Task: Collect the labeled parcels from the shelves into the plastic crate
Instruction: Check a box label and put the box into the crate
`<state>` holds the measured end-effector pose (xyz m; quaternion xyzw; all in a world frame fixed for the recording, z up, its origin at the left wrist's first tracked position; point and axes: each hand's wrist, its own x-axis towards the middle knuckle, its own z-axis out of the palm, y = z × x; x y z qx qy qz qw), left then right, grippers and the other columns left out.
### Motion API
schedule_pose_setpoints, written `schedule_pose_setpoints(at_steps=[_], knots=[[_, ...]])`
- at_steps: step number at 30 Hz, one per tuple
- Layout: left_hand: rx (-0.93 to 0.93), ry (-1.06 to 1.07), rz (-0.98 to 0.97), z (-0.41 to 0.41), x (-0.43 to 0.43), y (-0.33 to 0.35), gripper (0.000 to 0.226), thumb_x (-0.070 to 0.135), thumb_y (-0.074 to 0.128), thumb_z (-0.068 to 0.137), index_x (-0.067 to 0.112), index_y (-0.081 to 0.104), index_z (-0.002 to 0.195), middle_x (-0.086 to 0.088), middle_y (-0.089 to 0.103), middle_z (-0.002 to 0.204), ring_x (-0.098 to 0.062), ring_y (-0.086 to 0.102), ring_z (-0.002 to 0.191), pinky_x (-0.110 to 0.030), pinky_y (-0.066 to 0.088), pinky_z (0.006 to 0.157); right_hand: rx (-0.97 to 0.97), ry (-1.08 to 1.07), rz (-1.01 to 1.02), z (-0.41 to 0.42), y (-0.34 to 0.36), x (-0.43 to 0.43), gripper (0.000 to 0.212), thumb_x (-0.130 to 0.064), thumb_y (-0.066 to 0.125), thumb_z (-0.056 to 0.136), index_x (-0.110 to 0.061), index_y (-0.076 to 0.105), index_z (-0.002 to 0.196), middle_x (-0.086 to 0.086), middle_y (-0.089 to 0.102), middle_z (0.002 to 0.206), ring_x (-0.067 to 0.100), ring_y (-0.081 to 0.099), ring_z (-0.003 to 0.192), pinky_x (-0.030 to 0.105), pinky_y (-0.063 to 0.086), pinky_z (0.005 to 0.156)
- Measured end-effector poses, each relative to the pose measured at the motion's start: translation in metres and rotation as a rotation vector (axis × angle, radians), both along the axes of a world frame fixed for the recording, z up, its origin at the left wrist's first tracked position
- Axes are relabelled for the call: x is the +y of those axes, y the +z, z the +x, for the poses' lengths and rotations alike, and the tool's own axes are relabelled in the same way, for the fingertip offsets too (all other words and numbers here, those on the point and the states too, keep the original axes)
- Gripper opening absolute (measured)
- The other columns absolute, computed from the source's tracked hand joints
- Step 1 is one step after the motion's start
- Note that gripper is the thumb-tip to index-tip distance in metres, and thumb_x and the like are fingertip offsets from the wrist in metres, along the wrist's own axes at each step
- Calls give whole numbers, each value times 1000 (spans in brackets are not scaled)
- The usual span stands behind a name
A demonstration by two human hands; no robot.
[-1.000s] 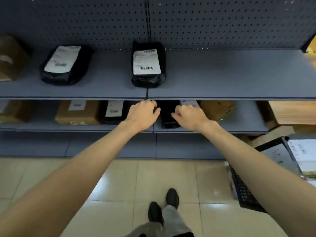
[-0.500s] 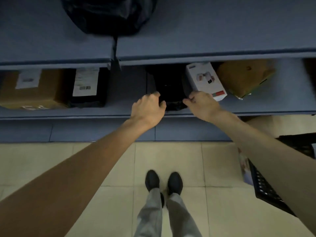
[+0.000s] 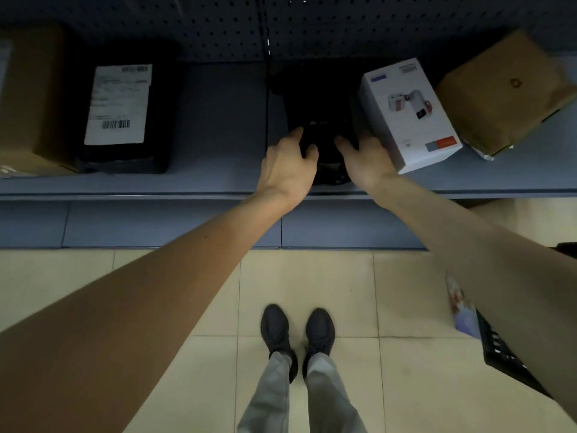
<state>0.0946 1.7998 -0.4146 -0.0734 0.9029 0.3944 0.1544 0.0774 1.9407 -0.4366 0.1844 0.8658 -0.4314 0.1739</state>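
Note:
A black plastic-wrapped parcel [image 3: 321,107] lies deep in the dark middle of the lower shelf [image 3: 156,190], and no label shows on it. My left hand [image 3: 290,164] grips its front left edge, thumb on top. My right hand [image 3: 365,160] grips its front right edge, fingers squeezed between the parcel and a white product box [image 3: 409,114]. Another black parcel with a white barcode label [image 3: 121,104] lies further left on the same shelf. The black plastic crate [image 3: 505,360] stands on the floor at the lower right, mostly hidden behind my right forearm.
A brown cardboard box [image 3: 28,98] sits at the shelf's far left and a brown wrapped parcel [image 3: 505,92] at its far right. Perforated back panel behind. My shoes [image 3: 296,332] stand on beige floor tiles. A printed sheet [image 3: 462,310] shows at the crate's rim.
I have bent lower, so the upper shelf has left the view. Both hands have moved from the shelf's front edge further in along the black parcel's sides.

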Motion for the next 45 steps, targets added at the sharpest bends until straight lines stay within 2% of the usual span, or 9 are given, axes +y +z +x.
schedule_pose_setpoints(at_steps=[8,12,17,23,26,29,35,39,45], knots=[[7,0,-12,59,-14,-7,54,32,49,106,16,36,156,-9,46,145,-25,51,127,-22,38,98,23,-67,-145,63,-1,-14,27,-39,46,102,-15,46,114,10,59,116,26,56,110,34,45,86],[-13,23,42,72,-23,-8,56,32,48,106,14,33,157,-5,42,148,-18,45,133,-10,26,97,40,-163,-264,83,6,-19,29,-36,46,104,-17,49,126,-3,63,107,12,60,103,19,45,79],[-18,28,86,70,-26,-8,66,48,49,102,13,35,156,-4,42,149,-17,45,134,-16,30,101,69,-267,-286,79,13,-18,37,-35,50,102,-18,48,135,-15,57,98,-1,57,93,12,43,76],[-22,84,208,64,-23,-6,65,66,45,96,17,59,137,2,51,131,-9,55,116,-19,43,103,162,-233,-317,76,22,-22,28,-29,57,100,-18,59,125,5,65,109,12,65,98,16,52,77],[-40,106,279,61,-22,-4,51,58,48,98,16,67,120,1,55,116,-5,57,101,-2,41,84,204,-183,-297,77,21,-26,26,-26,58,99,-18,61,123,10,63,109,16,64,97,18,53,78],[-64,117,342,61,-26,-7,42,51,49,101,17,68,115,1,60,109,-5,60,99,-8,43,79,230,-142,-280,79,20,-31,33,-25,58,99,-16,58,130,9,61,108,14,61,97,22,51,84],[-20,108,488,61,-46,-14,43,36,46,107,22,47,148,11,65,128,-2,59,122,-19,46,101,227,-73,-271,78,21,-47,34,-27,61,97,-21,58,130,6,59,103,5,57,85,6,43,71],[44,49,547,59,-57,-14,54,27,40,109,38,21,159,14,43,155,-1,43,140,-36,35,119,181,-114,-354,76,18,-50,28,-33,52,101,-20,64,123,2,65,111,10,63,98,26,52,90],[10,98,565,55,-79,-15,51,12,33,111,35,32,156,16,39,156,3,36,143,-21,32,118,81,-165,-325,66,12,-42,26,-31,44,104,-20,63,119,-8,66,106,8,61,103,9,43,79]])
